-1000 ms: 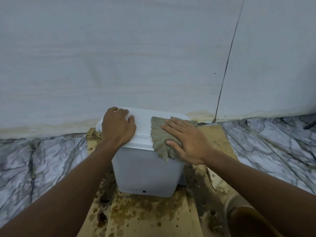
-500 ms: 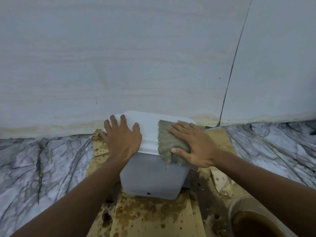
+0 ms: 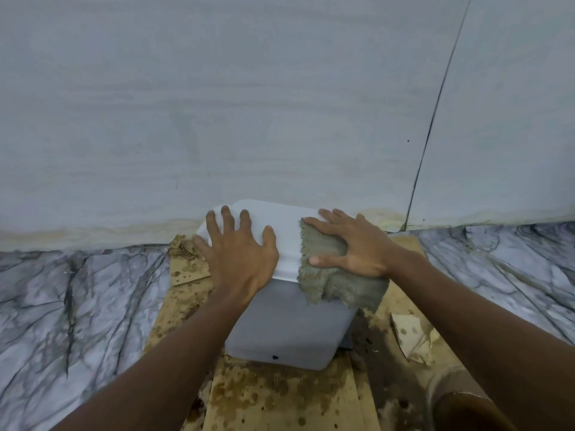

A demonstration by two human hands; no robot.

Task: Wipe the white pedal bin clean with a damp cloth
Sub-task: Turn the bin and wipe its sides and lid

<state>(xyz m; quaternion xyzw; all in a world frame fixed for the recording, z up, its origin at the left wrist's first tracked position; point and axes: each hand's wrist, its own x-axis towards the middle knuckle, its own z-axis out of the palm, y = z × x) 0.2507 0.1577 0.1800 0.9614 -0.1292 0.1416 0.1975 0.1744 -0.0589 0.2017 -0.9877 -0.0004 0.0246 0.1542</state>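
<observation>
**Q:** what's the setup like from where you're standing?

**A:** Marble floor [image 3: 77, 306], grey veins all over, meeting a plain pale wall [image 3: 249, 104] with one dark seam [image 3: 435, 119] running down it on the right. A sheet of cardboard [image 3: 280, 399] lies on the floor, badly brown-stained. There's a torn paper scrap [image 3: 413, 337] at its right edge and a brown tub [image 3: 466, 412] near its front right corner.

**Q:** and the bin?

**A:** The white pedal bin [image 3: 289, 331] sits at the cardboard's far edge, up against the wall. The left hand [image 3: 239, 256] lies flat on the left part of the lid [image 3: 280, 225], fingers spread wide and gripping nothing. The right hand [image 3: 357, 247] is flat too, with straight fingers pressing the grey-green cloth [image 3: 329, 275] onto the lid's right side. The cloth droops over the front right corner of the bin.
</observation>
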